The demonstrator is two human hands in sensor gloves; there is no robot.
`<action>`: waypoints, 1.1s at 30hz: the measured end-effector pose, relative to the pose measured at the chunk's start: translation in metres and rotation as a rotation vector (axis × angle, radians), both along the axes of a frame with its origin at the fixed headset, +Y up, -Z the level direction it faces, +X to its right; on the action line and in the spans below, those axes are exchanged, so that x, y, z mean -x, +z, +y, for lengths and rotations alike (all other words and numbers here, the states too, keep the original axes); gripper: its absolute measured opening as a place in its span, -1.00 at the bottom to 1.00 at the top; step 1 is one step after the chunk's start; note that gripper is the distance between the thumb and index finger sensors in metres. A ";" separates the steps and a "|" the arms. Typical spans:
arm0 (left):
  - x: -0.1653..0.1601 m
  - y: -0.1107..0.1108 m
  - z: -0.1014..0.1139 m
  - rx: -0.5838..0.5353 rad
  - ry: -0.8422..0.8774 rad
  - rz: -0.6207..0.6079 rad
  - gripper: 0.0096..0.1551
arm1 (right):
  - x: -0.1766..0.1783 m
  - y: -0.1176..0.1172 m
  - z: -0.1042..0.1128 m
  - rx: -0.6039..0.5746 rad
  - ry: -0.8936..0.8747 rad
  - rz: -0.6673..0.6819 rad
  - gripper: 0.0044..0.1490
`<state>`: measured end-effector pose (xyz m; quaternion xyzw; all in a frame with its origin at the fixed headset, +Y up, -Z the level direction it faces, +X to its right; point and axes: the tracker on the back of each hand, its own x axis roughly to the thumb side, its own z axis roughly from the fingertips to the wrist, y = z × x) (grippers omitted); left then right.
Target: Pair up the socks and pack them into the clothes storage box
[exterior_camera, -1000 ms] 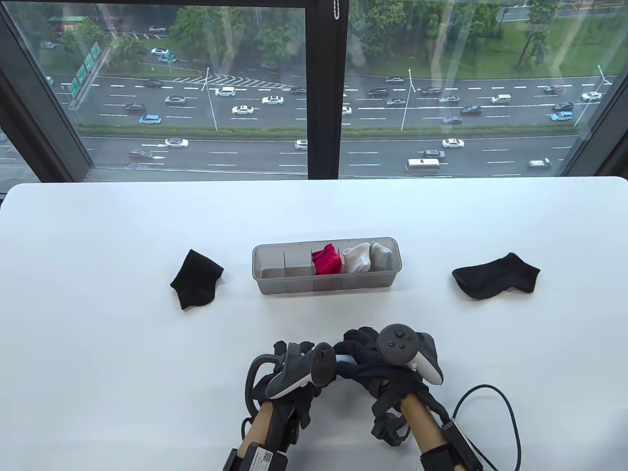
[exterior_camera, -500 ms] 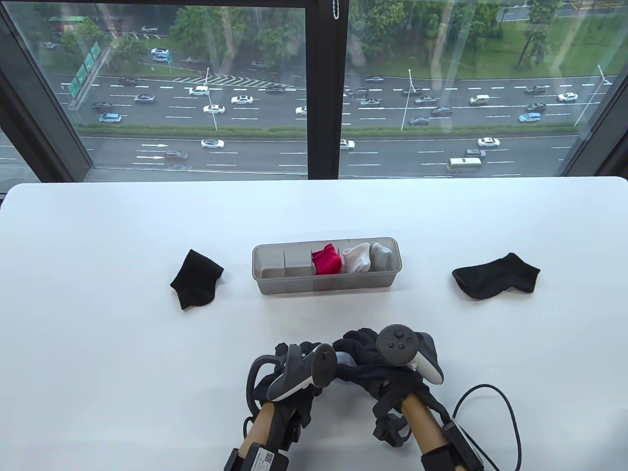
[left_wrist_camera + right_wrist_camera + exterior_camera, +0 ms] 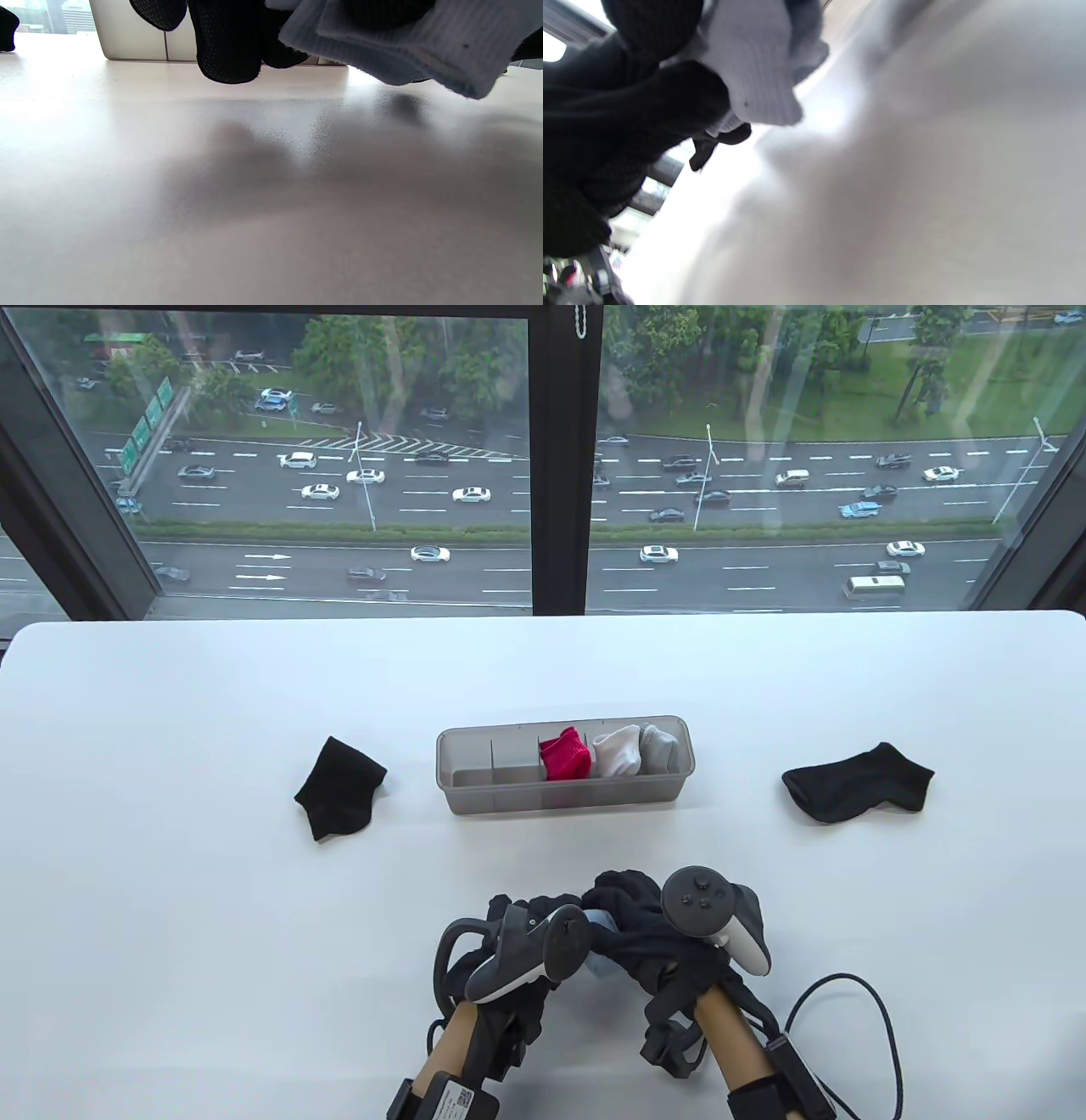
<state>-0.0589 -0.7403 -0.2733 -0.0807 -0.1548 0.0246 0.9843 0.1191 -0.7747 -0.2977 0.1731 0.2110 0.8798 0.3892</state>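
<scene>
Both gloved hands meet near the table's front edge, holding a light blue sock [image 3: 601,923] between them, a little above the table. My left hand [image 3: 530,920] and my right hand [image 3: 632,912] curl round it. The sock [image 3: 407,46] fills the top right of the left wrist view, and the sock [image 3: 755,63] shows against dark fingers [image 3: 683,101] in the right wrist view. The grey storage box [image 3: 475,793] stands mid-table with a red sock bundle [image 3: 566,754], a white one [image 3: 617,752] and a grey one [image 3: 657,745] in its right compartments. Two black socks lie loose: one left [image 3: 339,788], one right [image 3: 859,784].
The box's two left compartments [image 3: 492,759] hold nothing. A black cable [image 3: 878,1027] loops on the table by my right wrist. A window frame [image 3: 560,458] rises behind the table's far edge.
Both hands have shifted slightly to the right with the blue sock still between them. The socks on the table and the box have not moved.
</scene>
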 end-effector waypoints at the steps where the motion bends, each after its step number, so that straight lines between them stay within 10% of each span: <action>1: 0.001 0.000 -0.001 0.017 0.010 -0.004 -0.31 | 0.000 0.000 0.000 0.008 0.011 0.004 -0.14; 12: 0.007 0.003 0.003 -0.145 0.008 0.040 0.08 | -0.002 -0.007 -0.007 0.167 -0.195 0.010 -0.34; 15: 0.006 0.004 0.007 -0.218 0.091 0.014 -0.15 | -0.007 -0.009 -0.006 0.167 -0.218 -0.037 -0.32; 21: 0.007 0.000 0.002 -0.129 0.050 -0.006 -0.26 | -0.002 -0.004 -0.003 0.126 -0.169 -0.010 -0.02; 33: 0.007 0.002 0.006 -0.153 0.097 0.009 -0.09 | -0.002 0.002 0.009 -0.090 -0.151 -0.147 -0.29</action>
